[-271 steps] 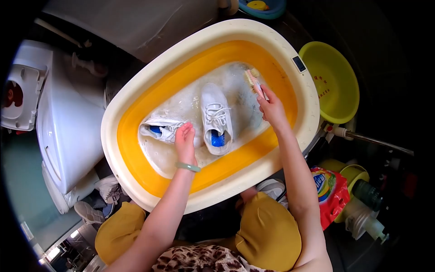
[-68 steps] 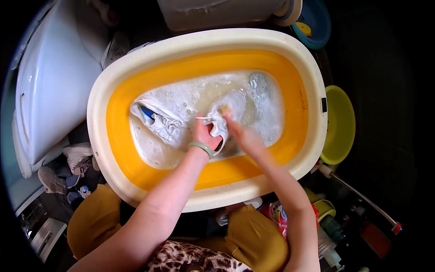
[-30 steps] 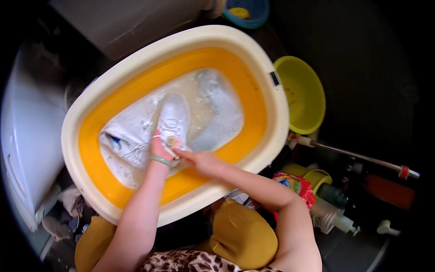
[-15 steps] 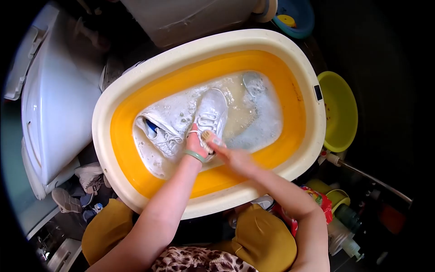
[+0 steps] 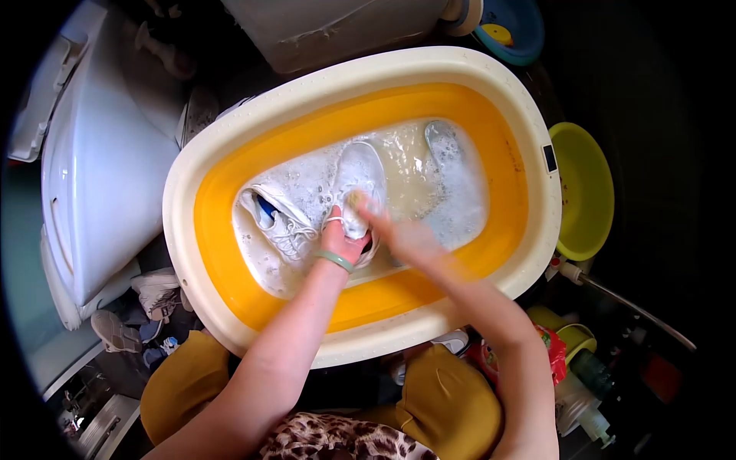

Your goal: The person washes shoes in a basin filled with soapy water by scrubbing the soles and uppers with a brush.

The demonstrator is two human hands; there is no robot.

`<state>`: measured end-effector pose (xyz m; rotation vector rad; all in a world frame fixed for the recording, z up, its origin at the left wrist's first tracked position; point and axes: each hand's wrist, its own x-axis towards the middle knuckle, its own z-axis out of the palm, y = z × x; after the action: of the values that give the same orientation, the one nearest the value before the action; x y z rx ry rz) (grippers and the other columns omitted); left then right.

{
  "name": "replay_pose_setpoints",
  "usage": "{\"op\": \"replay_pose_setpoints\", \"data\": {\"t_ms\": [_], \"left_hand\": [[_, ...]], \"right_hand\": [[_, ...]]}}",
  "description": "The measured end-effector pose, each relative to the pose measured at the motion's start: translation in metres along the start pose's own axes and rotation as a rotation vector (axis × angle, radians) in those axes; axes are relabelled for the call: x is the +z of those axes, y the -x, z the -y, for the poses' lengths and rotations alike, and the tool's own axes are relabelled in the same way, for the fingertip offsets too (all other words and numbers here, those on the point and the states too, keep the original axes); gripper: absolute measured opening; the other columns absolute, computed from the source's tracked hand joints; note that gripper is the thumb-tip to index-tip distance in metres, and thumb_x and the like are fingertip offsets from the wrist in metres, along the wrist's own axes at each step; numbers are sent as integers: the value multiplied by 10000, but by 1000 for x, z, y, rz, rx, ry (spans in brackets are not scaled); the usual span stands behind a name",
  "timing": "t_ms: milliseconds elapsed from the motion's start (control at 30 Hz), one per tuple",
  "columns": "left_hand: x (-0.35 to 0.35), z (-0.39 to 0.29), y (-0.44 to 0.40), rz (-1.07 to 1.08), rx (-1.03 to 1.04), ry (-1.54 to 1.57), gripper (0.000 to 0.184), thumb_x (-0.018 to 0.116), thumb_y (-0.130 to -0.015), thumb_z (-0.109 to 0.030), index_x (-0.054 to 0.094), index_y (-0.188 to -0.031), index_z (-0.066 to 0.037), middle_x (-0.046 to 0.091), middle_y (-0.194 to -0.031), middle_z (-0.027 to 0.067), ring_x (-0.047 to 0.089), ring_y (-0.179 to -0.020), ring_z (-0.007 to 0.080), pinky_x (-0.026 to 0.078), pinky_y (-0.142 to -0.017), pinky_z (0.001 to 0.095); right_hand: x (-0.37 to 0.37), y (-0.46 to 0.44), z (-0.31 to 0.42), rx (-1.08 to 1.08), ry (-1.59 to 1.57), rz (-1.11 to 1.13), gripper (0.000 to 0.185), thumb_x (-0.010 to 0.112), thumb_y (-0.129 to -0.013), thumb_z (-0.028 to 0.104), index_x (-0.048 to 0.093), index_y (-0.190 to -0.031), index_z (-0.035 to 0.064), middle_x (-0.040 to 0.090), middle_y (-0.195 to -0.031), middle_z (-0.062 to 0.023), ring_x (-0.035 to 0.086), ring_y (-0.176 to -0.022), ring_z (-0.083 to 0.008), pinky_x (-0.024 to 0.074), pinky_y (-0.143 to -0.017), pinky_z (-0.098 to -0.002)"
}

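A white lace-up sneaker lies in soapy water inside an orange tub with a cream rim. My left hand, with a pale green bangle at the wrist, grips this sneaker at its ankle opening. Blurred by motion, my right hand is closed on a small scrubbing brush, whose tan end is over the laces and tongue. To the left, a second white sneaker with a blue inside rests partly under water. A pale greyish thing pokes from the suds at the right; its kind is unclear.
A white ceramic fixture stands left of the tub, with several shoes on the floor below it. A green basin is at the right, a blue basin at the back. Bottles stand at lower right.
My right hand and the brush have moved up along the sneaker, from near its opening to over the laces. My left hand has shifted slightly right and reaches further into the opening.
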<state>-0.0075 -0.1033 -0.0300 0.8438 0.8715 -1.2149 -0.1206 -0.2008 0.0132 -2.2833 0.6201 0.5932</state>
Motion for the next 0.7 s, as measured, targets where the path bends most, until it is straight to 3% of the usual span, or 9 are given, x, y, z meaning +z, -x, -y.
{"op": "replay_pose_setpoints", "data": {"t_ms": [100,200,233,267,367,467,533,633,700], "left_hand": [[2,0,-1,8,63,16,425,289,-957,-402,512,-1187,-123,564,-1161,75,532,-1052,262,417,-904,437],[14,-7,7,101,88,11,479,246,-955,-422,493,-1222,-110,550,-1189,94,509,-1097,262,393,-935,446],[14,-12,7,110,90,17,479,246,-955,-422,493,-1222,-110,550,-1189,94,509,-1097,262,393,-935,446],[10,-16,6,56,40,-8,461,272,-952,-416,497,-1214,-110,552,-1184,90,507,-1090,270,380,-945,457],[-4,-13,9,-12,-46,-23,452,309,-942,-431,490,-1232,-135,517,-1239,76,483,-1126,261,355,-974,462],[-7,-8,2,-42,70,-22,409,360,-939,-393,497,-1215,-122,536,-1219,62,500,-1107,255,363,-955,484],[0,-10,6,-19,77,-25,416,366,-936,-401,493,-1219,-123,536,-1219,61,494,-1116,254,354,-962,482],[5,-15,20,-1,68,-71,432,373,-931,-418,488,-1226,-125,536,-1222,60,486,-1131,254,339,-969,480],[-5,-18,21,168,63,-5,455,365,-929,-427,468,-1249,-121,536,-1227,65,478,-1136,257,270,-1007,495]], "right_hand": [[-23,-34,5,53,27,-145,515,456,-869,211,331,-1357,318,617,-816,-207,628,-758,-330,485,-642,-399],[4,-25,5,-49,-404,-141,457,453,-895,242,364,-1343,265,604,-951,-208,606,-821,-350,472,-726,-399],[35,-13,-1,-181,-376,-155,464,421,-886,227,352,-1339,301,607,-829,-224,603,-717,-371,460,-657,-447],[35,17,14,-155,-362,-144,480,406,-895,212,326,-1348,350,605,-808,-219,608,-723,-365,466,-651,-441],[17,39,19,-61,-146,127,517,401,-893,196,287,-1364,377,608,-791,-221,616,-723,-362,476,-635,-438],[-5,-11,-3,-98,71,-93,517,397,-889,202,281,-1356,391,617,-766,-209,629,-682,-342,488,-608,-445],[-36,-39,-1,104,144,-183,472,446,-886,237,356,-1330,369,597,-681,-165,609,-625,-327,467,-571,-449],[-32,-42,-25,75,31,-311,449,446,-888,245,377,-1323,337,607,-705,-165,605,-645,-336,467,-593,-434],[-16,-37,-52,17,-105,-431,434,445,-889,240,394,-1313,315,616,-746,-180,602,-662,-345,461,-597,-442]]}}
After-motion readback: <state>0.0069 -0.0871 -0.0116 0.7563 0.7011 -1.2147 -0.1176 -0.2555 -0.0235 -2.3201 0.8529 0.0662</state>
